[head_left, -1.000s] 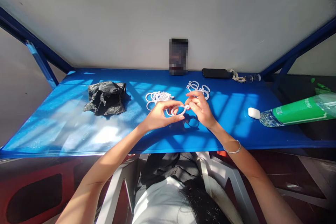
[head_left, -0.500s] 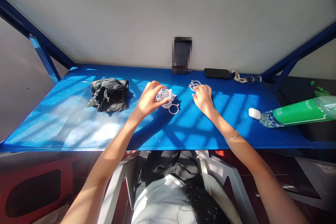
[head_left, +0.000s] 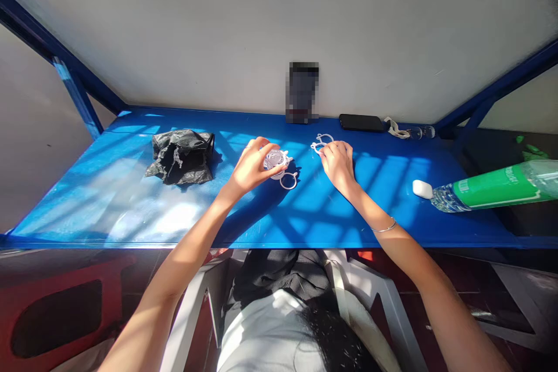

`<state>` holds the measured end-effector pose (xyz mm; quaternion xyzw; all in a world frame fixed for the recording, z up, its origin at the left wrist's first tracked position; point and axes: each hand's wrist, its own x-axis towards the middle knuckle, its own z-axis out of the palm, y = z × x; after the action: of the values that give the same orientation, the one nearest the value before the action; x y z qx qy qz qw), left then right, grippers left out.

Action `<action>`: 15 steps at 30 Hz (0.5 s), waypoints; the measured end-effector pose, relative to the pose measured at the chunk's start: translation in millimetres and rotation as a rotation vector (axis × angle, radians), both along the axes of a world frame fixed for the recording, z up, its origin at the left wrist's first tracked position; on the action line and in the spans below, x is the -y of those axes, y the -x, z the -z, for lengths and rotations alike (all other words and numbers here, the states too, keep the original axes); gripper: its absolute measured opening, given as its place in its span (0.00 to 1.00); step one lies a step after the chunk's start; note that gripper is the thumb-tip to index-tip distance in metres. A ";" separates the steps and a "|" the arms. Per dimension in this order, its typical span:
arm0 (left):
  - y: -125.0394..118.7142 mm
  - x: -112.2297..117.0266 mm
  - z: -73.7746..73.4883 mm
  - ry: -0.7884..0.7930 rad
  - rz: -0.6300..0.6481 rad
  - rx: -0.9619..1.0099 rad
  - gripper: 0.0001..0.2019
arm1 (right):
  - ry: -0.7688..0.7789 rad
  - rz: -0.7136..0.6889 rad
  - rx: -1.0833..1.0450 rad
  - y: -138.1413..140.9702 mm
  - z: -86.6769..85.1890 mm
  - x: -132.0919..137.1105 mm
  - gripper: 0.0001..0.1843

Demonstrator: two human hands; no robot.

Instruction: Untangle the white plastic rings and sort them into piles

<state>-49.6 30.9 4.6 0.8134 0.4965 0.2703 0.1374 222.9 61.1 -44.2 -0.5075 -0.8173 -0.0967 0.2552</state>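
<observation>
My left hand [head_left: 251, 165] is curled over a heap of white plastic rings [head_left: 279, 164] on the blue table [head_left: 131, 197], fingertips pinching the top of the heap. One white ring [head_left: 288, 181] lies loose just in front of that heap. My right hand [head_left: 337, 163] rests on a smaller cluster of white rings [head_left: 321, 140] further right, fingers bent down and gripping one of them. A thin bracelet [head_left: 383, 227] circles my right wrist.
A crumpled black plastic bag [head_left: 181, 155] lies to the left. At the back wall stand a blurred dark object [head_left: 303, 92], a black phone [head_left: 361, 122] and a small clear item [head_left: 416, 132]. A green-labelled bottle [head_left: 483, 187] lies at the right edge.
A second ago both hands held one ring together near the table's middle. They have since parted: the left went to the left heap, the right to the right cluster.
</observation>
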 end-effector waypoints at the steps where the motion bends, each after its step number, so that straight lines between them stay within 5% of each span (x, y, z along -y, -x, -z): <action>1: 0.5 0.3 -0.5 0.006 -0.002 -0.003 0.23 | -0.009 0.011 -0.006 1.2 -2.7 1.5 0.15; 8: 2.6 2.2 -1.9 0.008 0.010 -0.002 0.25 | -0.084 -0.018 -0.205 9.0 -17.8 13.8 0.09; 15: 0.0 5.7 -8.4 -0.052 0.028 0.057 0.21 | -0.123 -0.284 -0.498 14.7 -28.2 23.9 0.08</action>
<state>-49.5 25.3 13.0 0.8154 0.4738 0.3042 0.1342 208.2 37.3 -16.0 -0.3798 -0.7847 0.0181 0.4895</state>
